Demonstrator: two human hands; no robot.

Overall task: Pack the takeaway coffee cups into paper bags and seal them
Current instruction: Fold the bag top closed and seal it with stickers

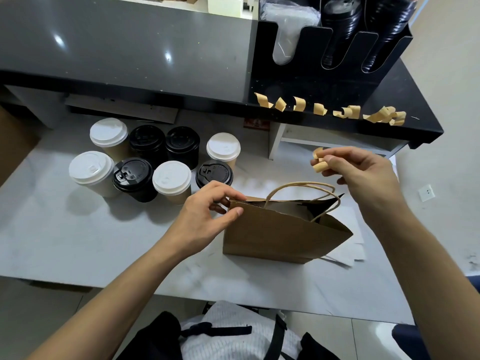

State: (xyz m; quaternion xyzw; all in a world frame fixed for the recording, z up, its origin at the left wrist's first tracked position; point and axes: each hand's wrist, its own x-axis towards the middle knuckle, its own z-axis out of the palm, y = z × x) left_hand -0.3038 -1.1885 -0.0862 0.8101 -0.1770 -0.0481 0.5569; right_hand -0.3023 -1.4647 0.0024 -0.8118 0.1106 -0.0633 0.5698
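A brown paper bag (275, 235) with twisted paper handles stands on the white table (78, 242), its mouth partly open on the right. My left hand (207, 211) pinches the bag's top left corner. Above and to the right of the bag, my right hand (363, 172) pinches a curled strip of tan tape (319, 161) between thumb and fingers. Several lidded takeaway cups (155, 159), some with white lids and some with black lids, stand grouped to the left of the bag. What lies inside the bag is hidden.
More curled tape strips (345, 111) stick along the edge of the black shelf (420, 126) at the back right. A black lid holder (332, 48) stands on that shelf. A grey counter wall rises behind the cups. Loose white paper (353, 255) lies under the bag.
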